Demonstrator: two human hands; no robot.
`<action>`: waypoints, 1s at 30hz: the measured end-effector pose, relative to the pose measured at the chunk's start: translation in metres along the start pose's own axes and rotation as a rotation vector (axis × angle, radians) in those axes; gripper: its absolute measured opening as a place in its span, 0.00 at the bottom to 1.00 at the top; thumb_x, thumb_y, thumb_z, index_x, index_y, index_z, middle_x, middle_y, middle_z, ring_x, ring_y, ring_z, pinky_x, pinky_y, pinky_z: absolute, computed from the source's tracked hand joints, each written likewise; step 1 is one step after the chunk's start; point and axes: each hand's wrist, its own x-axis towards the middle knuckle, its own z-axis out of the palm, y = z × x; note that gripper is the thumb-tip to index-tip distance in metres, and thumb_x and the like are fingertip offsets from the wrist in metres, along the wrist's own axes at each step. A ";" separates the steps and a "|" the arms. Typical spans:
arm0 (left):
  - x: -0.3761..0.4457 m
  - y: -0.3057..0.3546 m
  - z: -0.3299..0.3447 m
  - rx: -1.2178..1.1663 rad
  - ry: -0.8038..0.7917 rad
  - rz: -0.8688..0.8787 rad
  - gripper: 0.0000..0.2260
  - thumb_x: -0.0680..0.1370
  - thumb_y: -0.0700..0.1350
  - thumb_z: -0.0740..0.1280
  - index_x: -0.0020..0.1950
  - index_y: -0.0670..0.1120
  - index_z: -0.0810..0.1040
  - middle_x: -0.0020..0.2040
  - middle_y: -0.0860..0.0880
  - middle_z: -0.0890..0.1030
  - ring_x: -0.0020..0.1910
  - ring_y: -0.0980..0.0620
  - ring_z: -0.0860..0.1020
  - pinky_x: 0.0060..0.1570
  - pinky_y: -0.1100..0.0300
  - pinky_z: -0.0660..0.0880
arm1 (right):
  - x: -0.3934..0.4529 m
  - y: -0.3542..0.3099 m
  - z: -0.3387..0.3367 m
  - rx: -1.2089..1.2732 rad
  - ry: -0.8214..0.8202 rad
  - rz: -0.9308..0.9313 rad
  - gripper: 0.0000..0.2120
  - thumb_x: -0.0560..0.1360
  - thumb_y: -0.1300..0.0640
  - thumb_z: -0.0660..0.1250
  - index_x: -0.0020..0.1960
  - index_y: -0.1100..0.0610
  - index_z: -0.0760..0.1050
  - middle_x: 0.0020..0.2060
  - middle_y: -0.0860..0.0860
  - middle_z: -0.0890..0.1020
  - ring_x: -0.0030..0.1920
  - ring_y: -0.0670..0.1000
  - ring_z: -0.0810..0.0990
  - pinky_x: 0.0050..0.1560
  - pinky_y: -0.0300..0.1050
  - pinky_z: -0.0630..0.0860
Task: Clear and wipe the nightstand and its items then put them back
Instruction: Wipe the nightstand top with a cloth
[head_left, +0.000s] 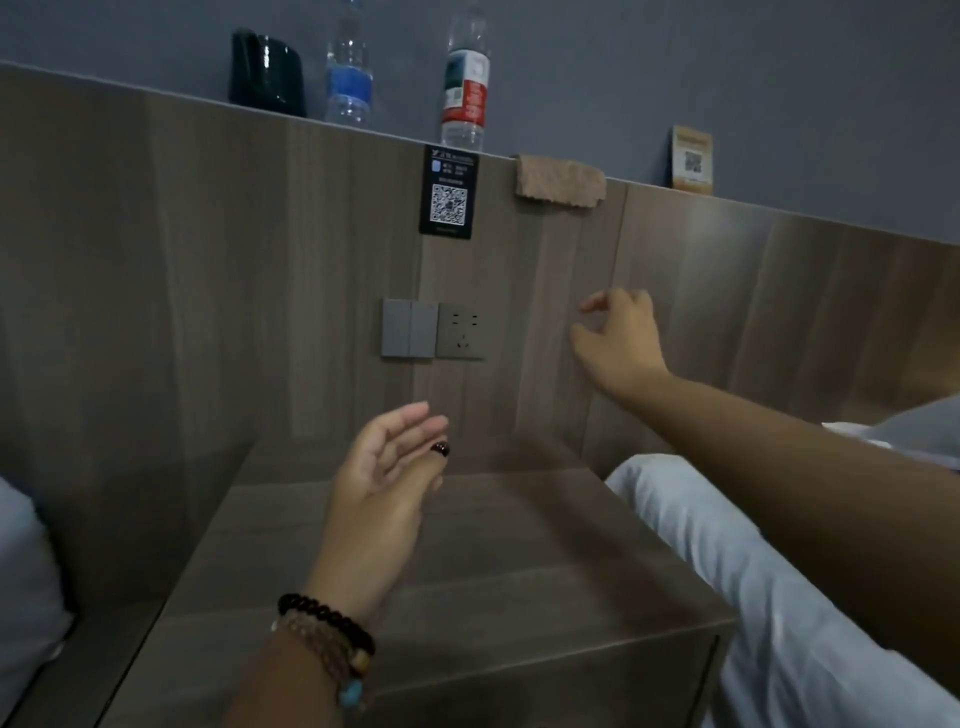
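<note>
Nightstand: grey-brown wood top, bare, betw. bedding L & R. Brown cloth draped over headboard ledge w/ bottles, mug. Left hand relaxed, spread above top; right hand loose, holds nothing, below cloth.

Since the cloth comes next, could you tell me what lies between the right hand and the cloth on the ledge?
Only bare wood panel, in the head view, between right hand and cloth.
</note>
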 end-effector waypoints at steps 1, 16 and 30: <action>0.009 -0.004 -0.003 -0.012 0.001 -0.015 0.13 0.78 0.36 0.64 0.59 0.50 0.76 0.55 0.53 0.83 0.55 0.59 0.81 0.56 0.57 0.77 | 0.017 -0.001 0.008 -0.036 0.009 -0.017 0.14 0.75 0.57 0.66 0.60 0.59 0.72 0.63 0.57 0.67 0.56 0.59 0.75 0.55 0.42 0.69; 0.092 -0.043 -0.031 -0.021 -0.009 -0.095 0.13 0.78 0.37 0.65 0.58 0.51 0.77 0.53 0.56 0.84 0.55 0.56 0.81 0.58 0.51 0.76 | 0.184 0.003 0.076 -0.404 -0.106 -0.112 0.26 0.76 0.50 0.66 0.71 0.56 0.66 0.72 0.56 0.60 0.69 0.61 0.65 0.68 0.57 0.68; 0.103 -0.061 -0.027 -0.005 -0.062 -0.035 0.12 0.73 0.42 0.68 0.55 0.53 0.78 0.50 0.55 0.85 0.50 0.56 0.83 0.49 0.56 0.75 | 0.237 -0.033 0.103 -0.669 0.118 -0.134 0.31 0.70 0.48 0.68 0.71 0.48 0.65 0.77 0.59 0.45 0.76 0.65 0.41 0.73 0.66 0.44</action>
